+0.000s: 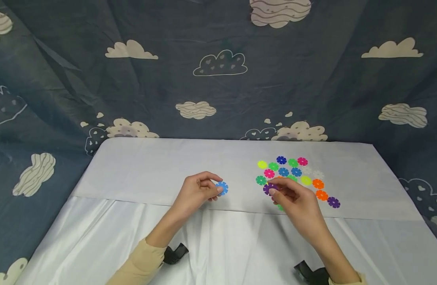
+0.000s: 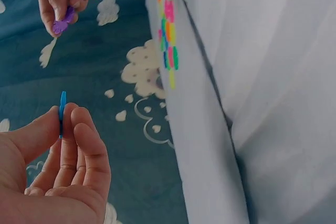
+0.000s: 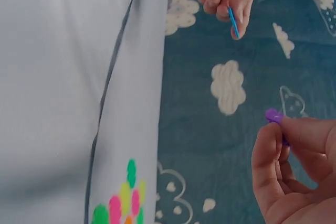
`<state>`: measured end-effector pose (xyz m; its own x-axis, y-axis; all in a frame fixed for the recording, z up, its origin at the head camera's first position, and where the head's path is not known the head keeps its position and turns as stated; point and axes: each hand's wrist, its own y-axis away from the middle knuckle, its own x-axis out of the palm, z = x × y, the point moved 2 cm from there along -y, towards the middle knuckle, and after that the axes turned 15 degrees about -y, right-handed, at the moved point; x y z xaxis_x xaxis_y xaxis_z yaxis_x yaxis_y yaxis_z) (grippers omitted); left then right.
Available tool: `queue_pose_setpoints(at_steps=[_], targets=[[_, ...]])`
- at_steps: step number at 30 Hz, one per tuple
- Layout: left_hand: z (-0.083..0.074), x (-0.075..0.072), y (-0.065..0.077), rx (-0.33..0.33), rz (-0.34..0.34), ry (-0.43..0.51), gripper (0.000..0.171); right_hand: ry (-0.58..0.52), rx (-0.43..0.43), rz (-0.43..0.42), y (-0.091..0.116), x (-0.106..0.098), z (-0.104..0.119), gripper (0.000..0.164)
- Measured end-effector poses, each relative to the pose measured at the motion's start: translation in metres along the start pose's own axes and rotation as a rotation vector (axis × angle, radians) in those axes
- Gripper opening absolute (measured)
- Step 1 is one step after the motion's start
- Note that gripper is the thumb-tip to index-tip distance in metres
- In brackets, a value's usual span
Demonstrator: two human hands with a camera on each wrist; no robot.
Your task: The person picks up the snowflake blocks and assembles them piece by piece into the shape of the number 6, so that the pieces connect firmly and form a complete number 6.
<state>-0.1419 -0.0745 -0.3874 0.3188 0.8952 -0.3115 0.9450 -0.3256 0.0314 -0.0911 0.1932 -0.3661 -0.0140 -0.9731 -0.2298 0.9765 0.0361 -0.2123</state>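
Between thumb and fingertips, my left hand [image 1: 198, 191] pinches a blue notched disc [image 1: 223, 188], raised above the white table. In the left wrist view the blue disc [image 2: 62, 114] appears edge-on. My right hand [image 1: 298, 202] pinches a purple notched disc [image 1: 269, 189] the same way, and the two discs are apart. The right wrist view shows only part of the purple disc [image 3: 273, 115]; fingers hide the rest. Behind the right hand lies a group of notched discs in several colours, including an orange disc [image 1: 318, 183] and a dark blue disc [image 1: 281, 160]. The right hand covers part of this group.
A white cloth covers the table [image 1: 140, 166], with a fold line near its front. Dark fabric with cloud prints [image 1: 220, 63] hangs behind and beside it. A purple disc [image 1: 334, 202] lies at the group's right end. Black wrist straps [image 1: 175, 253] sit on both forearms.
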Motion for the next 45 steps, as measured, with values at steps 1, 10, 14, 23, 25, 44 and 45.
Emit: queue_pose_setpoints(at_steps=[1, 10, 14, 23, 25, 44, 45], targets=[[0.000, -0.002, 0.002, 0.004, -0.008, 0.004, 0.023, -0.008, 0.002, -0.003, 0.001, 0.002, 0.002, 0.024], [-0.011, -0.012, 0.018, -0.009, -0.074, 0.002, 0.022, -0.035, 0.075, -0.042, 0.007, 0.016, 0.019, 0.023], [-0.018, -0.011, 0.025, -0.026, -0.086, 0.045, 0.023, -0.072, 0.052, -0.029, 0.011, 0.019, 0.022, 0.020], [-0.026, -0.004, 0.034, -0.006, -0.076, 0.133, 0.021, -0.215, -0.042, -0.007, 0.015, 0.033, 0.021, 0.020], [-0.027, -0.003, 0.036, -0.001, -0.060, 0.140, 0.022, -0.240, -0.056, 0.002, 0.015, 0.037, 0.021, 0.021], [-0.031, 0.013, 0.040, 0.020, 0.031, 0.204, 0.026, -0.310, -0.077, 0.035, 0.021, 0.060, 0.018, 0.018], [-0.031, 0.014, 0.040, 0.022, 0.031, 0.211, 0.025, -0.324, -0.085, 0.038, 0.022, 0.060, 0.018, 0.018]])
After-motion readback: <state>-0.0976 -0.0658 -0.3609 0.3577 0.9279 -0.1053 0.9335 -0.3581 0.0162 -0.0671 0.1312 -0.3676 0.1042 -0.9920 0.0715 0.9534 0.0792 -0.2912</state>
